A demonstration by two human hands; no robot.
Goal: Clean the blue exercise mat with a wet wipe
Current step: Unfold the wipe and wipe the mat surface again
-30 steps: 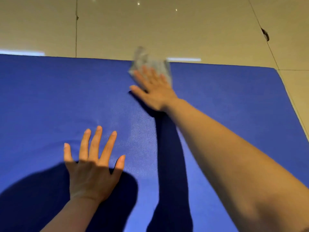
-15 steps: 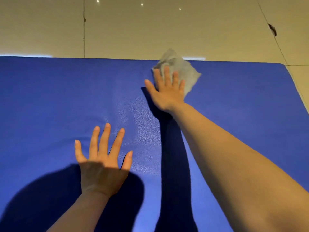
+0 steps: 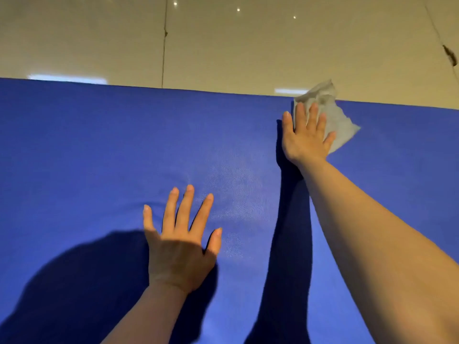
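Wiping stroke along the far edge. The right hand [image 3: 304,140], its grip spread flat with straight fingers, presses the crumpled wet wipe [image 3: 330,115] onto the blue exercise mat [image 3: 99,150]; part of the wipe overhangs onto the tiled floor [image 3: 223,50]. The left hand [image 3: 181,244], grip splayed, braces the mat nearer the body. Next, judged: sweep sideways under even pressure.

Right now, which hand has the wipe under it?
The right hand, far out at the mat's edge, presses the wet wipe. The left hand rests bare on the mat.
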